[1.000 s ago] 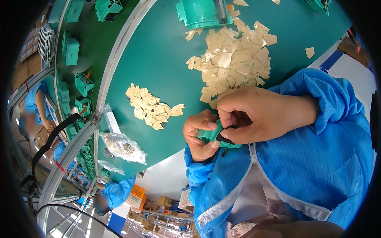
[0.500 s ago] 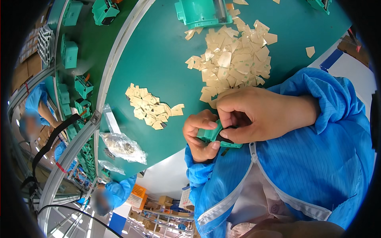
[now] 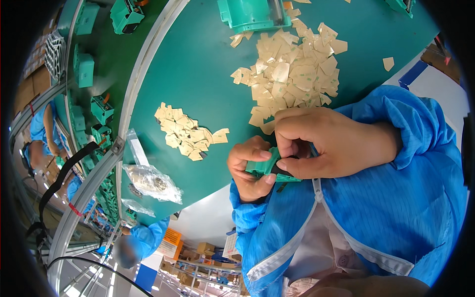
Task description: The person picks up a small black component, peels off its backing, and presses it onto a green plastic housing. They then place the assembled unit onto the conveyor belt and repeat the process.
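Close to my body, my left hand (image 3: 249, 168) is closed round a small green plastic housing (image 3: 267, 165), thumb on its near side and fingers on its far side. My right hand (image 3: 329, 143) comes in from the right with thumb and forefinger pinched on a dark, flat piece (image 3: 281, 171) at the housing's right end. The piece lies against the housing; whether it is fixed there I cannot tell. My right fingers hide part of both. Just beyond my hands is a large heap of cream-coloured backing-paper pieces (image 3: 297, 74).
A smaller pile of cream pieces with dark edges (image 3: 183, 131) lies left on the green table. Near it are clear plastic bags (image 3: 153, 183). A bigger green housing (image 3: 250, 17) stands at the far edge. Beyond a metal rail (image 3: 136, 84), green housings (image 3: 103, 109) line a belt.
My right hand has shifted slightly right, and its fingers have straightened a little, showing more of the dark piece. The housings on the belt have moved slightly. A co-worker at left has changed posture.
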Available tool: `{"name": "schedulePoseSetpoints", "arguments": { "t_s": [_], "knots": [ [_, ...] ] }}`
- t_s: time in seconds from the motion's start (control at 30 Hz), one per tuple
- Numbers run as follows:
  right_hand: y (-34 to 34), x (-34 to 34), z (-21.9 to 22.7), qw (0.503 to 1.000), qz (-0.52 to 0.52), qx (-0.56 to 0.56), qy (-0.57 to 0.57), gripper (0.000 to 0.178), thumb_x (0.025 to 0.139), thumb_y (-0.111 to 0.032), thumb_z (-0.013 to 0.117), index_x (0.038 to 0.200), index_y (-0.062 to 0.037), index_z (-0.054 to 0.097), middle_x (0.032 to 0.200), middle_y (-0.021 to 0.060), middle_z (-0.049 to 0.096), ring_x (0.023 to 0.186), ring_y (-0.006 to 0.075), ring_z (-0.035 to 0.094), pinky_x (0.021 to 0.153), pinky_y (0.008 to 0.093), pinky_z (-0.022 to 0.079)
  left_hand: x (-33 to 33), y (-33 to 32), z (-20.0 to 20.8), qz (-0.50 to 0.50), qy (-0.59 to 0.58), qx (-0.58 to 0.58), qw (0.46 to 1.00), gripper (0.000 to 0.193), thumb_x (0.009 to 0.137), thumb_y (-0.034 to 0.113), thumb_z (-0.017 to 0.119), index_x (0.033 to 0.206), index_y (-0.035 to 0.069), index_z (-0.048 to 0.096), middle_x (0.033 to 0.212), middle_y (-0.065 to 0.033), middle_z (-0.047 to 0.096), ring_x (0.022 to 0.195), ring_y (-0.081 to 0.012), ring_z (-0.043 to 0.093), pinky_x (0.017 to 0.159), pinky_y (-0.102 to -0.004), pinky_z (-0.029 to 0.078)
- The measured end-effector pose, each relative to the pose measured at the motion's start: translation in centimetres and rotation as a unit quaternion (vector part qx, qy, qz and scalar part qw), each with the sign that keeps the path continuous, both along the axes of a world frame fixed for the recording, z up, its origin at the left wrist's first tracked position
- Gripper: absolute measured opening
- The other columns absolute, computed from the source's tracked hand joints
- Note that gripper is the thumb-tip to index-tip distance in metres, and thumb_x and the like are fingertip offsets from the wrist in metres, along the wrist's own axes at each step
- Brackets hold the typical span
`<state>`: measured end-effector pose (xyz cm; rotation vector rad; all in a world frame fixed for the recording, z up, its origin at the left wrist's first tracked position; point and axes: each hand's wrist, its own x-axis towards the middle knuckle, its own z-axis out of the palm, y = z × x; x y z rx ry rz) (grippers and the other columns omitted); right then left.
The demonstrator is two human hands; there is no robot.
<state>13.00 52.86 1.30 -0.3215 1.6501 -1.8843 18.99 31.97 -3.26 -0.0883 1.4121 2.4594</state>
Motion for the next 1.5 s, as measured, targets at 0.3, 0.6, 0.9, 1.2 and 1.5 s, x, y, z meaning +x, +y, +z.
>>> {"name": "schedulePoseSetpoints", "arguments": {
  "t_s": [0.3, 0.6, 0.9, 1.2, 1.5],
  "knots": [
    [-0.4, 0.0, -0.4, 1.0, 0.019, 0.019, -0.005, 0.026, 0.082, -0.013, 0.07, 0.073, -0.0032, 0.047, 0.072, 0.0092, 0.053, 0.061, 0.0245, 0.054, 0.053, 0.0384, 0.04, 0.1, -0.2, -0.1, 0.0, 0.003, 0.007, 1.0, 0.036, 0.076, 0.016, 0.081, 0.102, 0.004, 0.059, 0.079, -0.0053, 0.054, 0.066, -0.0122, 0.045, 0.06, -0.0272, 0.037],
    [-0.4, 0.0, -0.4, 1.0, 0.018, 0.021, 0.008, 0.027, 0.081, -0.012, 0.07, 0.072, -0.0024, 0.047, 0.072, 0.01, 0.053, 0.061, 0.026, 0.055, 0.054, 0.0393, 0.041, 0.2, 0.1, -0.1, 0.006, 0.002, 0.019, 1.0, 0.036, 0.076, 0.014, 0.08, 0.102, 0.004, 0.058, 0.079, -0.0058, 0.054, 0.066, -0.0121, 0.045, 0.06, -0.0276, 0.038],
    [-0.3, -0.1, -0.2, 0.998, 0.058, 0.036, -0.013, 0.023, 0.081, -0.01, 0.074, 0.079, -0.0049, 0.052, 0.078, 0.0052, 0.052, 0.068, 0.0199, 0.054, 0.057, 0.0331, 0.043, 0.7, -0.9, -1.0, -0.005, 0.02, 0.013, 1.0, 0.045, 0.077, 0.021, 0.081, 0.105, 0.004, 0.05, 0.089, -0.0153, 0.061, 0.075, -0.0191, 0.06, 0.066, -0.0309, 0.05],
    [-0.3, -0.1, -0.5, 0.999, 0.036, 0.005, -0.017, 0.019, 0.084, -0.015, 0.069, 0.08, -0.0018, 0.057, 0.072, 0.0093, 0.059, 0.061, 0.0211, 0.058, 0.053, 0.0353, 0.044, 0.6, 0.2, -0.2, 0.032, -0.02, 0.026, 0.999, 0.045, 0.069, 0.019, 0.087, 0.101, 0.004, 0.059, 0.08, -0.0054, 0.055, 0.068, -0.0124, 0.048, 0.062, -0.0273, 0.039],
    [-0.1, -0.2, -0.1, 0.993, 0.053, 0.0, -0.104, 0.017, 0.086, -0.014, 0.066, 0.08, -0.0013, 0.058, 0.07, 0.0083, 0.062, 0.061, 0.0168, 0.059, 0.053, 0.0323, 0.045, 0.5, 0.0, 0.0, 0.031, -0.017, 0.013, 0.999, 0.041, 0.072, 0.018, 0.084, 0.101, 0.004, 0.059, 0.08, -0.005, 0.053, 0.066, -0.0118, 0.046, 0.06, -0.0272, 0.038]
  ]
}}
